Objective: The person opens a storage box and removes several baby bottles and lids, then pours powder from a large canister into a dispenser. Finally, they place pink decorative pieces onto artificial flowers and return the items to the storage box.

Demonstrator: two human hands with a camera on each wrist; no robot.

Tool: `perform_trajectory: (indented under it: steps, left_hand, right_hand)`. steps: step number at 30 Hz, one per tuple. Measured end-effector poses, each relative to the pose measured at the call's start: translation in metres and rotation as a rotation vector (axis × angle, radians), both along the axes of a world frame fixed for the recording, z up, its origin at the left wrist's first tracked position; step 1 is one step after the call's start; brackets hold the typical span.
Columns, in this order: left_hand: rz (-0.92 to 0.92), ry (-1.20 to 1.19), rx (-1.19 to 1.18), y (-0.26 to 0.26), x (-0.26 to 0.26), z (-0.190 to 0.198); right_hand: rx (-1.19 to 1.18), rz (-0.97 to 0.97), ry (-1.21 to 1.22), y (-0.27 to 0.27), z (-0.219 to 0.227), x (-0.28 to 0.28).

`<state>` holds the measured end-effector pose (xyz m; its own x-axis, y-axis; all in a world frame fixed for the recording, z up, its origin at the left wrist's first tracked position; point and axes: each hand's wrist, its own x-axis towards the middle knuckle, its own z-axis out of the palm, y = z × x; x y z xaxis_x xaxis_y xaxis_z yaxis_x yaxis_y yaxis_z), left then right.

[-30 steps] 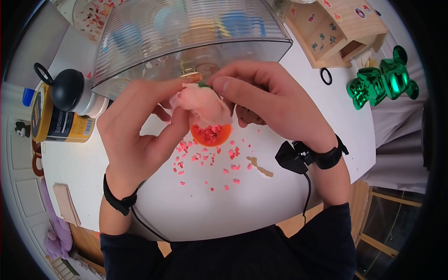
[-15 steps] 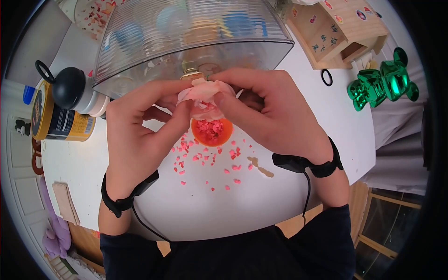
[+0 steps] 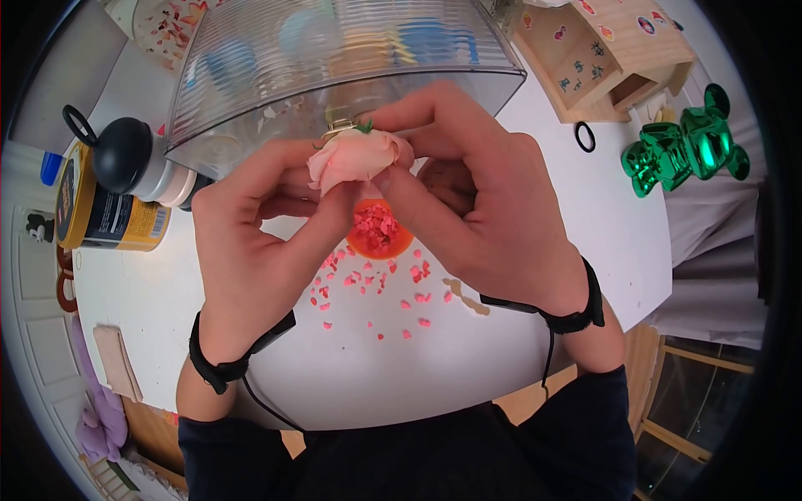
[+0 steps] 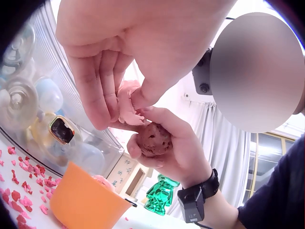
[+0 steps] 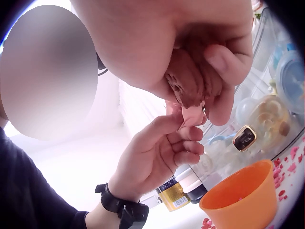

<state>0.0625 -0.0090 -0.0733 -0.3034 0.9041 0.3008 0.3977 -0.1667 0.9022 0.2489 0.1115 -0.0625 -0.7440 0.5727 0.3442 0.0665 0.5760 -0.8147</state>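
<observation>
A pale pink rose with a bit of green at its top is held between both hands above the table. My left hand pinches its left side between thumb and fingers. My right hand pinches the other side with thumb and forefinger, while its remaining fingers grip a reddish-brown, pitted lump against the palm. In the right wrist view the lump looks soft and creased. Below the rose stands an orange cup holding pink and red crumbs.
Pink bits and a tan smear lie on the white table. A clear ribbed case stands behind. At left are a yellow-and-black tub and black-capped bottle; at right, a green figurine and wooden house.
The rose has turned in my fingers, its green part going out of sight and back to the top. My right hand has shifted from the rose's top to its lower right side.
</observation>
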Motion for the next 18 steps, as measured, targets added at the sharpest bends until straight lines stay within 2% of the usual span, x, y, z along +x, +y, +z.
perform_trajectory:
  steps: [3,7,13,16,18]
  left_hand:
    - [-0.004,-0.011,0.01,-0.001,0.0,-0.001]
    - [-0.015,0.022,0.025,-0.002,-0.002,-0.003]
    - [0.076,0.351,0.253,0.005,-0.012,-0.011]
    - [0.098,0.667,0.388,0.007,-0.02,-0.012]
    - [0.075,0.738,0.456,0.009,-0.021,-0.01]
  right_hand:
    - [-0.001,-0.009,0.058,0.0,-0.006,-0.002]
    - [-0.035,-0.011,0.003,0.003,0.0,-0.001]
    - [0.092,0.042,0.035,0.015,-0.003,0.002]
    - [0.149,0.093,0.031,0.024,-0.01,0.002]
    - [0.187,0.105,0.035,0.027,-0.012,0.001]
